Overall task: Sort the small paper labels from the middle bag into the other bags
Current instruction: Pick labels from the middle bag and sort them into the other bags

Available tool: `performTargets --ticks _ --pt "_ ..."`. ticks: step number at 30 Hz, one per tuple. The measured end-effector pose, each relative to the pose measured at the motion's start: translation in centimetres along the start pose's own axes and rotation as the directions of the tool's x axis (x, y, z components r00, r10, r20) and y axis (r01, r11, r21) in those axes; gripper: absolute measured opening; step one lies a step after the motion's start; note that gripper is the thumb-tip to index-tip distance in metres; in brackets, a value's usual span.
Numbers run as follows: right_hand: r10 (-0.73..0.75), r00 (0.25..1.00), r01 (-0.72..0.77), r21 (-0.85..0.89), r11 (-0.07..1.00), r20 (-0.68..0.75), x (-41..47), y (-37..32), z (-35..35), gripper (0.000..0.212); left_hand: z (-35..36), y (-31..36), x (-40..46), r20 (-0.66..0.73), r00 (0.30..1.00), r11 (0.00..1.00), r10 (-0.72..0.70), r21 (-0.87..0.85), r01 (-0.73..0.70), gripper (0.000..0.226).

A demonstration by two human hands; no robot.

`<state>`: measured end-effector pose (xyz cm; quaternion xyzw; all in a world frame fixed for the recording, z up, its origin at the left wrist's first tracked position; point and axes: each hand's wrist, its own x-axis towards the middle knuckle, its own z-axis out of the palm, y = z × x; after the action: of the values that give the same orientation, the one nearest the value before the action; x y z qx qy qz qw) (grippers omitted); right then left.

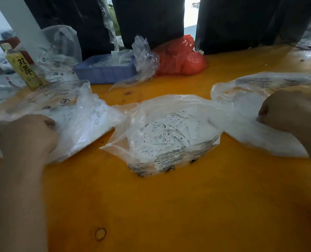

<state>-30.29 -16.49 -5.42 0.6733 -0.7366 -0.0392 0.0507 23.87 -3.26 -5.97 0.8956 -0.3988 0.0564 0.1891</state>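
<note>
The middle bag (196, 106), clear plastic with black print, lies open on the orange table and holds a heap of small white paper labels (167, 131). A second clear bag (74, 113) lies to its left, and my left hand (26, 133) rests curled on that bag's near edge, gripping the plastic. A third clear bag (251, 88) lies to the right. My right hand (287, 110) is a closed fist on that bag's mouth, bunching the plastic. Whether either fist holds labels is hidden.
The orange wooden table (169, 206) stretches toward me. At the back stand a blue plastic tray (103, 71), a red plastic bag (180, 57), crumpled clear bags (145, 55) and a yellow-labelled bottle (22, 68). Dark curtains hang behind.
</note>
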Motion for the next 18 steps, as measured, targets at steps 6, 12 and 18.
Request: performTargets --ticks 6,12,18 --pt "0.087 0.978 -0.066 0.115 0.991 -0.19 -0.5 -0.4 -0.7 0.024 -1.6 3.5 -2.9 -0.072 0.994 0.995 0.087 0.061 -0.083 0.049" --pt "0.03 0.888 0.179 0.403 0.898 -0.46 -3.1 -2.2 -2.4 0.028 -1.9 9.0 -7.7 -0.468 0.833 0.935 0.297 -0.037 -0.354 0.034" --pt "-0.161 0.937 0.307 0.951 -0.043 -0.309 -7.7 -7.1 -4.0 0.012 0.2 14.2 -13.7 -0.274 0.725 0.509 0.632 -0.559 -0.655 0.022"
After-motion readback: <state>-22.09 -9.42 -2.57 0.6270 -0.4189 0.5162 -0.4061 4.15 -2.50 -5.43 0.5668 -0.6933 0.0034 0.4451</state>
